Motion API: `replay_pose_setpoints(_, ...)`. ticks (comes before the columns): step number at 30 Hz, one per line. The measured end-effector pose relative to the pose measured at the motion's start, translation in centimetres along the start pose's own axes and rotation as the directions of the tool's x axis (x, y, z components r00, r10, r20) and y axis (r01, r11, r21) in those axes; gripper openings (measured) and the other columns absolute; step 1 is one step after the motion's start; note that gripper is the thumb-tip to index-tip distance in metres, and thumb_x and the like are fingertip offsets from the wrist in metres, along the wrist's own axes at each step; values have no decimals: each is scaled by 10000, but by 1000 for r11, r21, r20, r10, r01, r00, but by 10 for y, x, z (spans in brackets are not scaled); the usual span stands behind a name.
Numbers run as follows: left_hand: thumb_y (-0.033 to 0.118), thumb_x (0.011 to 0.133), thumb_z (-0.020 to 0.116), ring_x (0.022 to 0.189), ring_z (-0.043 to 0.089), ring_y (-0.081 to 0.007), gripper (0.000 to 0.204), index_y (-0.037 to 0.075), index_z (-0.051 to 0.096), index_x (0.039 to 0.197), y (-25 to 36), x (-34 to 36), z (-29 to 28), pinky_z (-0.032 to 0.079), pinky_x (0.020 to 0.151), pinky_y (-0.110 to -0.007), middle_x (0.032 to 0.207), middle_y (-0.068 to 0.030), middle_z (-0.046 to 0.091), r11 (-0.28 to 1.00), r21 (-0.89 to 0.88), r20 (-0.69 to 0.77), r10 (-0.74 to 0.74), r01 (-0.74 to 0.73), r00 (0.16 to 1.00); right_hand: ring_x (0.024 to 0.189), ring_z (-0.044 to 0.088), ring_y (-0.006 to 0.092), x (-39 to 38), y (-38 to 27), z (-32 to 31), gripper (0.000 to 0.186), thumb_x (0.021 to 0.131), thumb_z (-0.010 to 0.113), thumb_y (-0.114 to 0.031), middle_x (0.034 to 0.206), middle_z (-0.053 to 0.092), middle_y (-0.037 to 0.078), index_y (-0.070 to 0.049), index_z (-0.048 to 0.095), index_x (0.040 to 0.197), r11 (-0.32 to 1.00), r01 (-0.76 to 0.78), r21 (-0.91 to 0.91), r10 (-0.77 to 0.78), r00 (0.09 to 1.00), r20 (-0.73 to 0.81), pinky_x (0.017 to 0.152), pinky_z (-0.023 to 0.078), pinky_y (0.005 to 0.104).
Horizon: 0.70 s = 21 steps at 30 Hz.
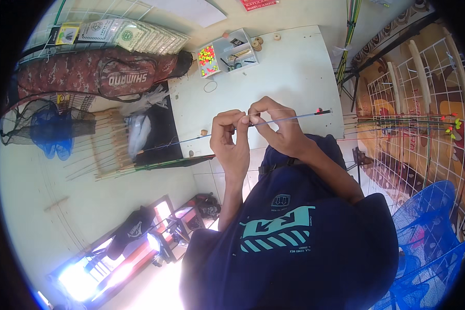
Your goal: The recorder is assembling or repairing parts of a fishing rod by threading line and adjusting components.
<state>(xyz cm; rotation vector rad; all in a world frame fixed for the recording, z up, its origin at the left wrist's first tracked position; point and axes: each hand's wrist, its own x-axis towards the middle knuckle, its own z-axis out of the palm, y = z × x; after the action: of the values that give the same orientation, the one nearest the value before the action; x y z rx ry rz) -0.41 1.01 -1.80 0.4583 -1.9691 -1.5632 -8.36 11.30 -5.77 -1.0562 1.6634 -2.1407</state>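
A thin blue fishing rod lies nearly level across my front, with a dark tip section at its right end. My left hand pinches it near the middle between thumb and fingers. Close beside it, my right hand pinches at the same spot, fingertips almost touching the left ones. A fine pale line seems to run by the right fingers; what exactly the fingertips work on is too small to tell. Both hands are just above the near part of the white table.
A compartment tray with small bright floats stands at the table's back left, beside wooden spools. Left are a camouflage rod bag and a net. Rods and a white wire rack stand right, blue netting lower right.
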Motion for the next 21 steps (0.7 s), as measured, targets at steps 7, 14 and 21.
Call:
replay_pose_setpoints(7,-66,855,652,721,548,-79,106,-41,594,940,-1,-1,5,463,650,-209,921,-100,607,994,64,-66,95,-91,993,823,594,124,0,3,3,113,849,614,-16,870,617,74,25,578,948,939,-170,300,191,981,-42,793,487,292)
replay_pose_setpoints(14,1,891,644,718,538,-54,77,-27,590,938,4,1,0,444,652,-213,833,-64,614,986,127,-12,-107,108,994,777,606,189,2,-1,-6,147,813,617,21,884,628,114,9,598,958,996,51,-77,-59,993,-106,764,499,308)
replay_pose_setpoints(21,30,913,627,737,559,-77,83,-24,567,930,6,3,3,451,712,-219,779,-55,607,991,39,55,-130,128,990,794,579,229,4,-1,-14,174,747,653,50,866,619,97,6,590,903,958,152,-245,-162,986,-24,687,481,333)
